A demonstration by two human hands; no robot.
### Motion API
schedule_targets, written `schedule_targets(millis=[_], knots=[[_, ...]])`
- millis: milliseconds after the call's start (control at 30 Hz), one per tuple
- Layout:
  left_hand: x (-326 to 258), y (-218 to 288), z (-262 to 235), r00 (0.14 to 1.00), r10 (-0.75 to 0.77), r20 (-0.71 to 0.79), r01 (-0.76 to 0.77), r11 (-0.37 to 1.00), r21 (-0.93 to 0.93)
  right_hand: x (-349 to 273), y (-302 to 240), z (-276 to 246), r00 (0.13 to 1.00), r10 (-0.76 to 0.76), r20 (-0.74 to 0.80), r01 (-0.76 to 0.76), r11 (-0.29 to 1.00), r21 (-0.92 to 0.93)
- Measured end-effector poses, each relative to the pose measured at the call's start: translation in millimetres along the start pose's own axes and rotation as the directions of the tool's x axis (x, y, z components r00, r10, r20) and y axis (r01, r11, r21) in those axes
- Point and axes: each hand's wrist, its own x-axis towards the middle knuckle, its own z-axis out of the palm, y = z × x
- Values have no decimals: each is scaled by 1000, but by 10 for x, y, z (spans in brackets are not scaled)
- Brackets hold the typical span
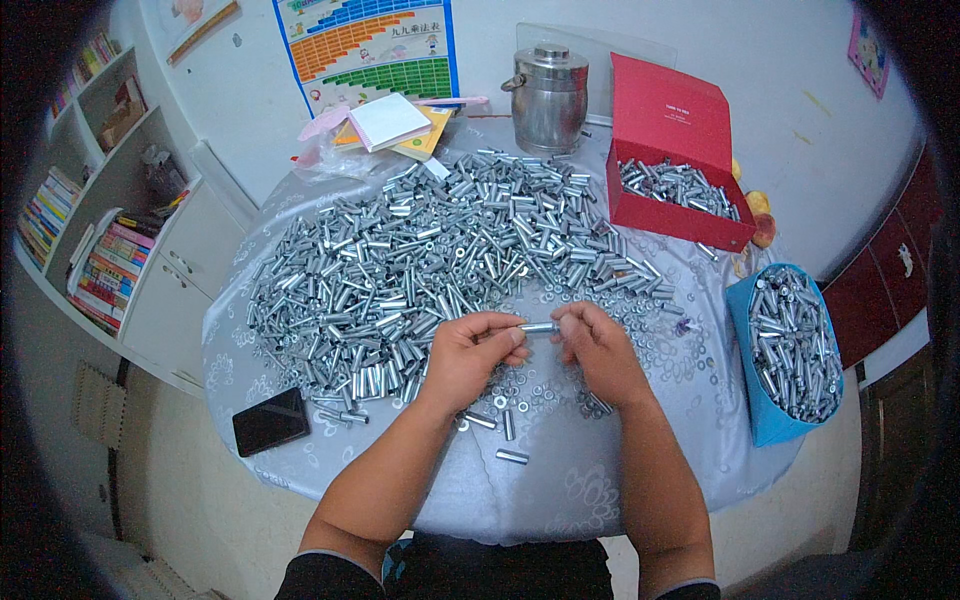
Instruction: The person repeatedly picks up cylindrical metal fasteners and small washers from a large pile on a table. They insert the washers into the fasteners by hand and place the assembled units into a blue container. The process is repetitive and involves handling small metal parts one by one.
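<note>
Over the front of a large pile of loose metal sleeves and bolts (400,270), both my hands meet at one silvery metal sleeve (541,327). My left hand (472,358) pinches its left end between thumb and fingers. My right hand (598,352) is closed around the right end; its fingertips hide that end, and I cannot tell whether a bolt sits inside. The sleeve lies roughly level. Small washers (523,393) are scattered below and beside my hands. A few loose sleeves (512,456) lie on the cloth between my forearms.
A red box (680,223) of metal pieces stands open at the back right. At the right edge is a blue bag (768,425) filled with bolts. A black phone (271,423) lies front left. Behind the pile are a steel canister (550,100) and some papers (390,121).
</note>
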Motion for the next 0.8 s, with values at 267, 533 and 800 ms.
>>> schedule_targets(millis=[267,533,800], knots=[[3,-19,-16,1000,5,1,-5,1000,0,-35,-136,86,997,-47,-55,52,995,86],[3,-6,-14,1000,10,6,-10,1000,1,0,25,26,998,-58,-17,57,998,-34],[-3,3,-4,1000,14,3,-14,1000,10,-8,-38,48,1000,-8,-20,8,1000,9]])
